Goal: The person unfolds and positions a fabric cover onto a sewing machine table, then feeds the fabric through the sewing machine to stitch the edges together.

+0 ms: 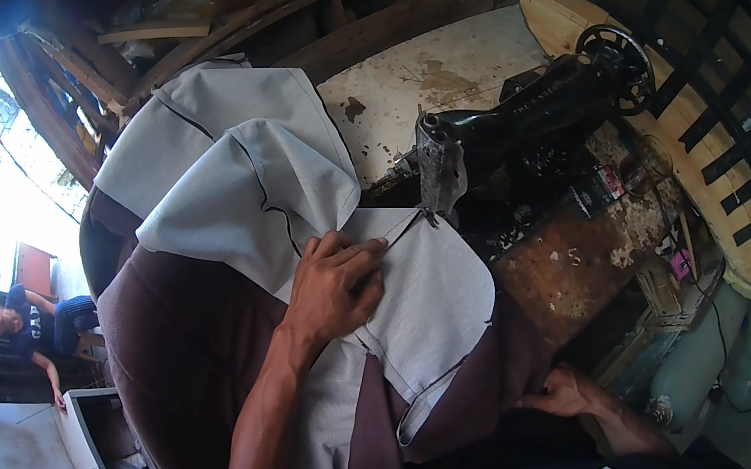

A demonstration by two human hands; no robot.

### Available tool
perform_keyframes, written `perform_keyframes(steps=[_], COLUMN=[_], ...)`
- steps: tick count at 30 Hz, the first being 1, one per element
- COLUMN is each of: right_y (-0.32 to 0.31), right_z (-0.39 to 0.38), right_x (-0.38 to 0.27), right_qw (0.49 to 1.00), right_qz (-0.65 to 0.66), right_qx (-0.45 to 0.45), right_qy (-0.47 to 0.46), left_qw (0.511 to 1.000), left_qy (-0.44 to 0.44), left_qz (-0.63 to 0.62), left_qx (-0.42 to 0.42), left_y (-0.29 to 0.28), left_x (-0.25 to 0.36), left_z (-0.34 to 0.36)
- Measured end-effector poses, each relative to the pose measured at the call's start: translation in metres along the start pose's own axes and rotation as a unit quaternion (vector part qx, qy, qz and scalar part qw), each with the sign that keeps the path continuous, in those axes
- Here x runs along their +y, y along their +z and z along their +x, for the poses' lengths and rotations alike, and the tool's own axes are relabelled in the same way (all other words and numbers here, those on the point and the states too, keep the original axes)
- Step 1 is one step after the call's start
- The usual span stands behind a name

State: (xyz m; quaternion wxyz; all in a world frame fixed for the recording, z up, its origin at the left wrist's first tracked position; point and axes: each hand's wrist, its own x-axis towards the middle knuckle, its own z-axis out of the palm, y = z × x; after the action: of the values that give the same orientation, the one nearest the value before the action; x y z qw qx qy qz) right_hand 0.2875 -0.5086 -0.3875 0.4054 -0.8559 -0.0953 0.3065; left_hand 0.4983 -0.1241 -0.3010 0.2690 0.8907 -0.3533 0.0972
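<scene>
A large sewn cover (435,284) of light grey and maroon fabric spreads over the table and down over my lap. Dark piping runs along its seams. My left hand (337,286) presses on the grey part with its fingers curled, gripping a fold beside a seam. That seam runs up to the needle end of a black sewing machine (489,139), where the fabric's corner lies under the foot. Lower down at the right, my right hand (569,393) holds the edge of the maroon fabric; some of its fingers are hidden.
The machine stands on a worn wooden table (556,288). A wooden frame with black webbing (724,103) leans at the right, above green rolled padding (704,357). Wooden furniture frames (308,20) fill the back. At far left another person (45,323) sits by a white shelf (96,444).
</scene>
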Motion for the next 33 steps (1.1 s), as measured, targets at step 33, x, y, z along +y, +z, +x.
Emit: perform_keyframes(steps=[33], right_y=[-0.010], right_z=[-0.007], right_x=[-0.020], right_qw=[0.998], right_qz=[-0.062], right_qx=[0.004], right_qy=[0.032], left_qw=[0.982], left_qy=[-0.048], left_qz=[0.038], left_qx=[0.177], left_y=[0.004], left_x=[0.015], left_z=[0.079])
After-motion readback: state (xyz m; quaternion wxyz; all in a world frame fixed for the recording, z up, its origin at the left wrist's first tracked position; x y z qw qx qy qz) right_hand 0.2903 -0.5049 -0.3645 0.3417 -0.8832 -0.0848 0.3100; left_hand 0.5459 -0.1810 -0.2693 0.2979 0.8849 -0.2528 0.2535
